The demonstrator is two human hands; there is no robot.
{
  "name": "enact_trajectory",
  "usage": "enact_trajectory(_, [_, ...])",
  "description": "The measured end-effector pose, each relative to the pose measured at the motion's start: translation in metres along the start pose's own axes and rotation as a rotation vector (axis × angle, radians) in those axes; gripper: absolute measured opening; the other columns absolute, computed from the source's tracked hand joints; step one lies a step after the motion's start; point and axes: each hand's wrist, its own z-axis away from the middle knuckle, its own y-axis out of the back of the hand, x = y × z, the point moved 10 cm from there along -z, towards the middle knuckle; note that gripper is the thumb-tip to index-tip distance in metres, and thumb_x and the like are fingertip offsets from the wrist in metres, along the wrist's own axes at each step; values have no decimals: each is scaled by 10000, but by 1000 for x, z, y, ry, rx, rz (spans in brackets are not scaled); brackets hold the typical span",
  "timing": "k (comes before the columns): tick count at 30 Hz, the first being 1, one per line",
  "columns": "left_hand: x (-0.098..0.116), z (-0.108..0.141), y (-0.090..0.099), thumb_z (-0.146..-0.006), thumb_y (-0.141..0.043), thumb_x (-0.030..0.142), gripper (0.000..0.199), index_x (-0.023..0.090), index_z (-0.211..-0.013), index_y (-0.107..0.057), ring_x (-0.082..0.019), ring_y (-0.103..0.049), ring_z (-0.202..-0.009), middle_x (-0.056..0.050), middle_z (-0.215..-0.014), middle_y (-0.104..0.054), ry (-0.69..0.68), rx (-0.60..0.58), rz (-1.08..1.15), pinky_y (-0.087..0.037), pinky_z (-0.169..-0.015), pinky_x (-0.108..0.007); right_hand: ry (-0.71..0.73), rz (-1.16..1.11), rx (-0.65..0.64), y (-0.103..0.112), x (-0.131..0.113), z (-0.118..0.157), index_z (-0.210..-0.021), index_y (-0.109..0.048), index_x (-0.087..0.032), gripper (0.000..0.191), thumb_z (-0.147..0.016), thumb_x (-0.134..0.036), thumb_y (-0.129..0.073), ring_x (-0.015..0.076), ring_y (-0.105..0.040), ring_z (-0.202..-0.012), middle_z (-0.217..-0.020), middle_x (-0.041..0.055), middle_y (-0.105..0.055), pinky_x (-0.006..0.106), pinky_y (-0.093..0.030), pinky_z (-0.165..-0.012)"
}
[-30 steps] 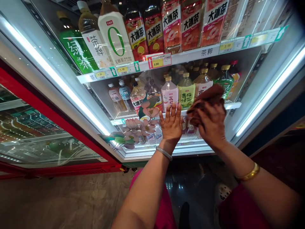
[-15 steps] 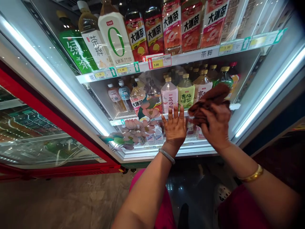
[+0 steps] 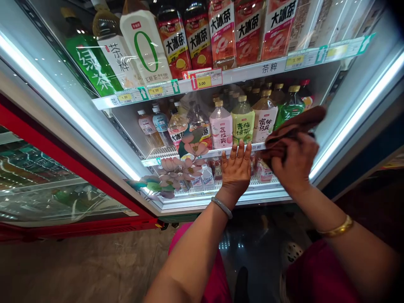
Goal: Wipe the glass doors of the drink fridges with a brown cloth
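Right of the yellowish bottle (image 3: 243, 122), our right hand (image 3: 294, 164) grips the cloth (image 3: 301, 121), slanting up rightward; open left hand (image 3: 236, 171) sits below.

Right-hand fingers (image 3: 304, 145) hold one brown cloth (image 3: 296, 126); above the left-hand fingers (image 3: 232, 156) stand three pastel-labelled bottles (image 3: 243, 123), one yellow-green, two pinkish; below all fingers sit two bangles (image 3: 222, 206).

brown floor (image 3: 94, 265), red-framed cooler (image 3: 91, 173), white strip lights (image 3: 63, 102)

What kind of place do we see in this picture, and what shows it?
Probably a shop or supermarket: a lit drinks cabinet holds rows of tea bottles, and price tags, one reading 3.00, line the shelf edge.
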Motion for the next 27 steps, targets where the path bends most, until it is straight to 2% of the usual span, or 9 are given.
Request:
enact_trajectory(3, [1, 3, -7, -1001, -528, 282, 708, 178, -1654, -274, -215, -52, -1628, -106, -1706, -261, -24, -63, 19, 94, -1318, -498, 263, -16, -162, -11, -47, 12, -1186, -666, -236, 338, -848, -232, -682, 322, -541, -1272, -1292, 119, -628, 494, -439, -1113])
enact_trajectory(5, [1, 3, -9, -1001, -523, 274, 698, 190, -1651, -284, -219, -59, -1628, -95, -1710, -259, -19, -79, 26, 89, -1319, -505, 367, -22, -207, -11, -47, 16, -1159, -677, -258, 299, -862, -230, -681, 288, -556, -1254, -1257, 88, -654, 452, -440, -1104])
enact_trajectory(7, [0, 2, -8, -1011, -506, 263, 690, 225, -1656, -263, -211, -56, -1627, -69, -1714, -257, -2, -60, 22, 94, -1317, -503, 317, -4, -178, -8, -16, 9, -1141, -685, -254, 293, -848, -260, -689, 297, -565, -1223, -1231, 102, -647, 455, -450, -1076])
enact_trajectory(10, [0, 0, -5, -1023, -503, 273, 702, 240, -1663, -216, -205, -74, -1625, -70, -1710, -275, 7, -32, 12, 95, -1317, -491, 22, 37, -12, 5, 48, -4, -1186, -667, -197, 404, -795, -294, -696, 370, -533, -1224, -1291, 189, -575, 519, -450, -1047])
enact_trajectory(12, [1, -1, -3, -1034, -496, 290, 696, 233, -1663, -205, -204, -96, -1622, -82, -1702, -293, -6, -10, -3, 99, -1317, -477, -93, 46, 49, 9, 60, -3, -1250, -634, -155, 495, -781, -302, -690, 412, -504, -1242, -1353, 240, -529, 562, -438, -1044])
enact_trajectory(18, [-3, 2, -10, -1016, -516, 283, 696, 273, -1655, -240, -215, -149, -1620, -62, -1710, -268, -16, -40, -15, 95, -1322, -478, 279, -9, -236, -13, -39, 21, -1108, -696, -240, 265, -845, -226, -666, 321, -521, -1277, -1278, 112, -638, 498, -433, -1086])
enact_trajectory(20, [-3, 3, -12, -1007, -524, 256, 708, 279, -1654, -237, -209, -143, -1618, -58, -1706, -272, -14, -20, -19, 112, -1318, -470, 349, -54, -267, -11, -41, 22, -1091, -712, -259, 254, -846, -202, -668, 294, -530, -1271, -1247, 89, -662, 463, -434, -1094])
enact_trajectory(22, [-2, 1, -11, -1024, -519, 267, 693, 282, -1652, -226, -191, -110, -1615, -51, -1695, -294, -5, 38, -40, 124, -1315, -455, 283, -55, -249, -9, -9, 12, -1103, -717, -255, 274, -833, -230, -678, 296, -557, -1220, -1215, 105, -657, 453, -455, -1061])
enact_trajectory(27, [1, -1, -4, -1050, -502, 305, 655, 280, -1648, -235, -170, -20, -1607, -29, -1686, -301, -8, 153, -80, 92, -1330, -444, -167, 119, 19, 11, 98, 1, -1165, -647, -152, 488, -722, -350, -693, 416, -524, -1211, -1305, 238, -552, 583, -443, -1011])
